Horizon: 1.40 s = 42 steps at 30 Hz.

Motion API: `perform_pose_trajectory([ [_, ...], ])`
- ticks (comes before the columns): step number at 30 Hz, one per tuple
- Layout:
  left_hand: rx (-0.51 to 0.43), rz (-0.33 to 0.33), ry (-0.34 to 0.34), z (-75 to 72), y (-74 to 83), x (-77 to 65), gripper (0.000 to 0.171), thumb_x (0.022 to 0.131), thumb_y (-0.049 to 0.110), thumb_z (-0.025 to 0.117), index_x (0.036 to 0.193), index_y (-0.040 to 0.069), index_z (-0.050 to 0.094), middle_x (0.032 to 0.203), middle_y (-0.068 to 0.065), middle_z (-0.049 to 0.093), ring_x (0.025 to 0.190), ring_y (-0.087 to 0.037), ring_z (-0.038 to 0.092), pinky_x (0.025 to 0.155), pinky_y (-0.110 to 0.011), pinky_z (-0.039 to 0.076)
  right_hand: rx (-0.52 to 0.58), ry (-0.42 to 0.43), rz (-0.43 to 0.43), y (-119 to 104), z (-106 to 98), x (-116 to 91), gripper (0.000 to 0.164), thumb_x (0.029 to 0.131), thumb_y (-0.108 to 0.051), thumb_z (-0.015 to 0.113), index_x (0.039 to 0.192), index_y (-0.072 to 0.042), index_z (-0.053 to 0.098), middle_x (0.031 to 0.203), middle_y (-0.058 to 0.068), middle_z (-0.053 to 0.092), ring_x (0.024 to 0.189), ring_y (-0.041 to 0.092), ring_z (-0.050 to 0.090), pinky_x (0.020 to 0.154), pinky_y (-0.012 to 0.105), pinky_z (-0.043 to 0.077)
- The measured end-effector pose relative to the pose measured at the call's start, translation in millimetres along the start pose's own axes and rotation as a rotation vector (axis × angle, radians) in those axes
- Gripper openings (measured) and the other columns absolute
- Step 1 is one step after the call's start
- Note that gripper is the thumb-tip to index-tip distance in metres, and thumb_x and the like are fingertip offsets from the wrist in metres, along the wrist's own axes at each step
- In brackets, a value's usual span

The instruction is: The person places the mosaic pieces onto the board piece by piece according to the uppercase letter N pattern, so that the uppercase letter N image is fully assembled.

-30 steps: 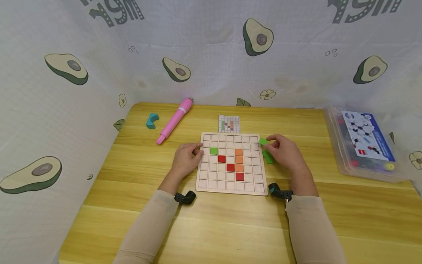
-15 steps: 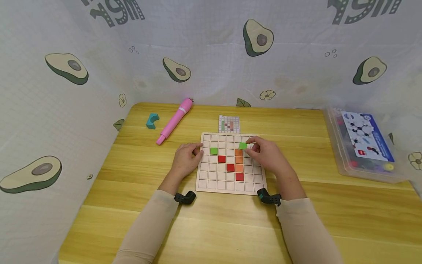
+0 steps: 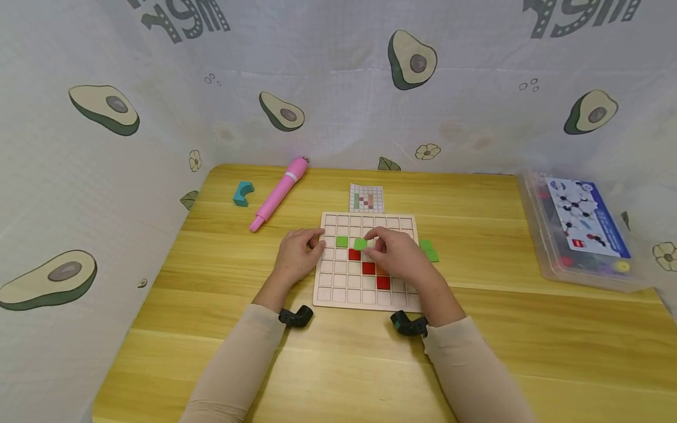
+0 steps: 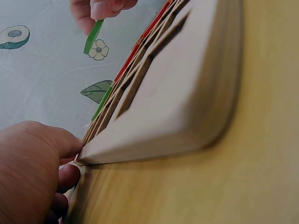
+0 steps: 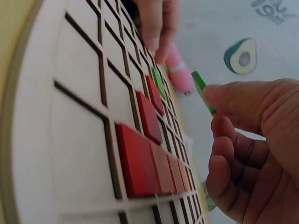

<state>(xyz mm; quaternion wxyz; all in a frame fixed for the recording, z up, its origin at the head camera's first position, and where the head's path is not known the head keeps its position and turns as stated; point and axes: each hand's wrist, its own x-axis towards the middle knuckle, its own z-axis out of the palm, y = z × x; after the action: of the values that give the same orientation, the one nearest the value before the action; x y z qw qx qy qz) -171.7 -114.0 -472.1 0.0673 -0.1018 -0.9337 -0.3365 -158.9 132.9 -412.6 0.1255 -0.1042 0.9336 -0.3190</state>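
A pale wooden grid board (image 3: 333,296) lies on the table, bearing a green tile (image 3: 342,241), red tiles (image 3: 383,283) in a diagonal and a column of orange tiles (image 5: 162,167), mostly hidden by the right hand in the head view. My right hand (image 3: 394,254) pinches another green tile (image 3: 361,244) between thumb and index finger; the right wrist view shows this tile raised and tilted above the board. At the board's left edge, my left hand (image 3: 298,255) rests its thumb and fingertips against the rim, the other fingers loosely bent.
Spare green tiles (image 3: 429,251) lie right of the board. A printed pattern card (image 3: 367,198) sits at its far edge. Further off are a pink tube-shaped thing (image 3: 280,194), a teal arch block (image 3: 243,194) and a clear plastic box (image 3: 587,226) on the right.
My right hand has carried a green tile leftward from the pile at the right, across the board, to beside the placed green tile. The left hand has stayed at the edge.
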Motion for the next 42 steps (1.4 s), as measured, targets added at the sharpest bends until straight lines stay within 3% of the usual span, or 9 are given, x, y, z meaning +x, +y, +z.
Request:
perform_pose_trajectory([
  [7, -0.006, -0.001, -0.001, -0.4, 0.0, 0.3, 0.032, 0.098, 0.025, 0.066, 0.127, 0.014, 0.072, 0.086, -0.002, 0.067, 0.087, -0.022, 0.054, 0.081, -0.034, 0.041, -0.079, -0.006, -0.015, -16.0, 15.1, 2.0, 0.027, 0.096, -0.029, 0.07, 0.119, -0.015, 0.067, 0.081, 0.0, 0.062, 0.063, 0.015, 0.053, 0.059, 0.029, 0.043],
  [16, -0.01, -0.006, -0.002, -1.2, 0.7, 0.9, 0.032, 0.098, 0.025, 0.065, 0.127, 0.014, 0.072, 0.087, -0.002, 0.067, 0.088, -0.022, 0.055, 0.083, -0.036, 0.042, -0.198, 0.021, -0.051, -24.7, 27.0, 5.8, 0.027, 0.095, -0.028, 0.072, 0.117, -0.013, 0.07, 0.079, 0.0, 0.066, 0.068, 0.017, 0.055, 0.064, 0.031, 0.044],
  [31, -0.013, -0.011, -0.002, -0.3, 0.3, -0.4, 0.032, 0.099, 0.025, 0.065, 0.127, 0.013, 0.072, 0.087, -0.002, 0.068, 0.088, -0.021, 0.054, 0.084, -0.036, 0.042, -0.244, 0.036, -0.07, -28.0, 41.2, 12.4, 0.028, 0.096, -0.028, 0.071, 0.12, -0.015, 0.07, 0.093, 0.002, 0.073, 0.074, 0.016, 0.06, 0.064, 0.032, 0.049],
  [42, 0.002, -0.012, -0.008, 0.2, -0.8, 1.3, 0.031, 0.099, 0.025, 0.065, 0.127, 0.014, 0.072, 0.087, -0.002, 0.068, 0.088, -0.022, 0.055, 0.084, -0.036, 0.043, -0.192, 0.069, -0.054, -26.5, 38.2, 12.6, 0.026, 0.094, -0.028, 0.072, 0.117, -0.015, 0.07, 0.078, 0.001, 0.067, 0.066, 0.016, 0.056, 0.058, 0.029, 0.043],
])
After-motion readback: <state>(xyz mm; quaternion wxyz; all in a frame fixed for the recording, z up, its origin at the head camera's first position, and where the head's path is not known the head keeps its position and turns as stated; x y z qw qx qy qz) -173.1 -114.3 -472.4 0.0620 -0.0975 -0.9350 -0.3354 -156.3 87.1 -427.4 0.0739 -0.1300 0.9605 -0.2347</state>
